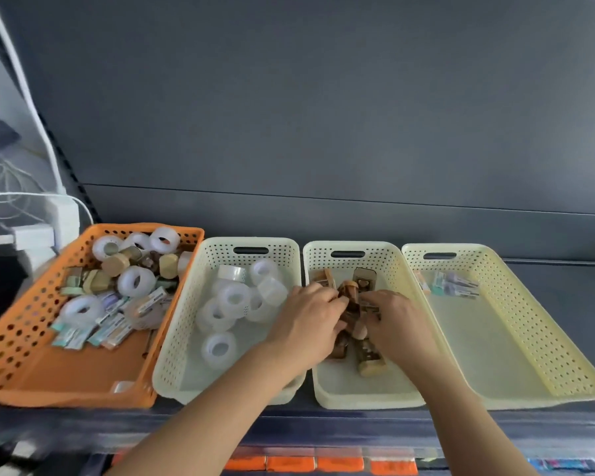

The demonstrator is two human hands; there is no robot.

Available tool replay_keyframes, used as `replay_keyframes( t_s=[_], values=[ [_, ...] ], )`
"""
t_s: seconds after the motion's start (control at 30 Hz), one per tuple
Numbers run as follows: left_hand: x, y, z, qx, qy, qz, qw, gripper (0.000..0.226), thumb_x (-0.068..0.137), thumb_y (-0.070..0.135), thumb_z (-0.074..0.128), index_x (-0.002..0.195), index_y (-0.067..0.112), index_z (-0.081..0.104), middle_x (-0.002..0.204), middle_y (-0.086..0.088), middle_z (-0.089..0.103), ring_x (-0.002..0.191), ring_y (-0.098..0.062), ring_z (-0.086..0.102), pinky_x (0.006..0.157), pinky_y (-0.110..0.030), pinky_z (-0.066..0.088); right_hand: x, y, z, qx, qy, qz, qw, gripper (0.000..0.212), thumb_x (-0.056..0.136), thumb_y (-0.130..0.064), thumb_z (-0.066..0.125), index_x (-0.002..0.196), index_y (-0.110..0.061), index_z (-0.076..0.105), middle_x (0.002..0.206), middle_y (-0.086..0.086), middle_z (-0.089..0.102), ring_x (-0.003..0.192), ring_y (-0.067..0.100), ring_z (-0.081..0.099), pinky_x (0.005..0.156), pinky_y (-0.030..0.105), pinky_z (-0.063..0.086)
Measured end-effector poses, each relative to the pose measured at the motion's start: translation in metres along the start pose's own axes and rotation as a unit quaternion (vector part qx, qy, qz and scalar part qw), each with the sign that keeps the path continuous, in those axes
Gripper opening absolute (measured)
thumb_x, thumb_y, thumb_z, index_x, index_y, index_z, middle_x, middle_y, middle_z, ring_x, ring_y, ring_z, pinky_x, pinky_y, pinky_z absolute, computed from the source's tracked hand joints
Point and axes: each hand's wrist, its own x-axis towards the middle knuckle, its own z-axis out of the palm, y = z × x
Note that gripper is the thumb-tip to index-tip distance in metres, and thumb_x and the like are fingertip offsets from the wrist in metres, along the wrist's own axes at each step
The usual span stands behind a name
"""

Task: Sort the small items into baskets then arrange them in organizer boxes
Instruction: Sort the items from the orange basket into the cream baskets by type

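While the left grip (310,321) and right grip (395,324) work inside the middle basket (368,405), each curls closed round brown tubes (351,304) heaped between them. Recommended: lay tubes parallel along the basket floor and release low, not drop. Farther left of the grips, the orange basket (21,317) holds mixed items (117,290) unsorted.
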Motion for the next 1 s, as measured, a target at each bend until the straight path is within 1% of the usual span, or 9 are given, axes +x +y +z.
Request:
replay_keyframes(
  t_s=[0.2, 0.4, 0.47, 0.53, 0.6, 0.67, 0.77, 0.9, 1.0],
  values=[
    [-0.036, -0.048, -0.051, -0.016, 0.046, -0.095, 0.994, 0.026, 0.096, 0.028, 0.049, 0.114, 0.019, 0.067, 0.112, 0.004, 0.062, 0.108, -0.016, 0.051, 0.092, -0.035, 0.041, 0.016, -0.060, 0.010, 0.059, 0.034, -0.097, 0.993, 0.036, 0.082, 0.000, 0.052, 0.109, -0.017, 0.070, 0.106, 0.002, 0.070, 0.101, 0.023, 0.061, 0.083, 0.029, 0.046],
    [-0.100, -0.125, -0.097, 0.038, 0.070, -0.226, 0.971, 0.021, 0.093, 0.028, 0.053, 0.102, 0.020, 0.071, 0.097, 0.004, 0.063, 0.090, -0.017, 0.056, 0.071, -0.035, 0.049, 0.025, -0.142, 0.037, 0.097, -0.020, -0.221, 0.970, 0.026, 0.090, -0.022, 0.058, 0.114, -0.022, 0.068, 0.115, -0.004, 0.067, 0.110, 0.016, 0.056, 0.088, 0.026, 0.043],
    [-0.121, -0.154, -0.105, 0.075, 0.032, -0.292, 0.953, 0.019, 0.092, 0.026, 0.053, 0.093, 0.017, 0.070, 0.090, 0.003, 0.060, 0.085, -0.018, 0.056, 0.066, -0.034, 0.048, 0.026, -0.173, 0.048, 0.097, -0.041, -0.267, 0.958, 0.026, 0.091, -0.028, 0.057, 0.115, -0.024, 0.067, 0.115, -0.005, 0.067, 0.111, 0.014, 0.054, 0.088, 0.028, 0.045],
    [-0.141, -0.178, -0.110, 0.095, -0.040, -0.359, 0.928, 0.018, 0.090, 0.018, 0.051, 0.092, 0.016, 0.069, 0.088, 0.000, 0.058, 0.084, -0.022, 0.059, 0.067, -0.036, 0.049, 0.026, -0.203, 0.059, 0.086, -0.062, -0.320, 0.941, 0.025, 0.091, -0.029, 0.057, 0.113, -0.024, 0.067, 0.111, -0.003, 0.067, 0.108, 0.016, 0.053, 0.086, 0.031, 0.047],
    [-0.159, -0.197, -0.111, 0.094, -0.115, -0.406, 0.902, 0.019, 0.088, 0.007, 0.049, 0.093, 0.018, 0.064, 0.094, -0.005, 0.061, 0.087, -0.024, 0.061, 0.073, -0.038, 0.052, 0.029, -0.232, 0.072, 0.041, -0.099, -0.375, 0.921, 0.023, 0.091, -0.027, 0.055, 0.108, -0.018, 0.068, 0.106, 0.001, 0.067, 0.105, 0.020, 0.054, 0.083, 0.035, 0.047],
    [-0.172, -0.211, -0.107, 0.107, -0.161, -0.432, 0.881, 0.017, 0.088, 0.003, 0.049, 0.084, 0.017, 0.057, 0.087, -0.005, 0.056, 0.080, -0.022, 0.059, 0.066, -0.036, 0.050, 0.033, -0.257, 0.085, -0.034, -0.131, -0.416, 0.899, 0.021, 0.089, -0.019, 0.053, 0.104, -0.014, 0.066, 0.106, 0.003, 0.066, 0.104, 0.023, 0.054, 0.085, 0.037, 0.047],
    [-0.178, -0.225, -0.102, 0.116, -0.149, -0.456, 0.870, 0.017, 0.089, 0.006, 0.051, 0.099, 0.007, 0.064, 0.084, -0.002, 0.051, 0.075, -0.019, 0.055, 0.061, -0.030, 0.045, 0.042, -0.281, 0.100, -0.152, -0.132, -0.413, 0.888, 0.021, 0.086, -0.006, 0.052, 0.103, -0.013, 0.063, 0.109, 0.006, 0.061, 0.107, 0.026, 0.051, 0.085, 0.037, 0.048],
    [-0.176, -0.232, -0.092, 0.078, -0.114, -0.497, 0.857, 0.033, 0.087, 0.009, 0.056, 0.118, 0.012, 0.046, 0.095, -0.005, 0.061, 0.081, -0.022, 0.061, 0.067, -0.035, 0.055, 0.052, -0.290, 0.111, -0.213, -0.158, -0.339, 0.903, 0.031, 0.088, -0.005, 0.052, 0.118, -0.009, 0.058, 0.119, 0.011, 0.056, 0.112, 0.031, 0.049, 0.086, 0.039, 0.046],
    [-0.175, -0.239, -0.086, 0.067, -0.107, -0.518, 0.846, 0.043, 0.087, 0.013, 0.062, 0.122, 0.012, 0.039, 0.094, -0.005, 0.060, 0.080, -0.023, 0.062, 0.068, -0.038, 0.056, 0.057, -0.292, 0.114, -0.229, -0.169, -0.342, 0.896, 0.028, 0.089, -0.011, 0.054, 0.117, -0.011, 0.059, 0.120, 0.010, 0.056, 0.112, 0.030, 0.050, 0.082, 0.036, 0.043]
  ],
)
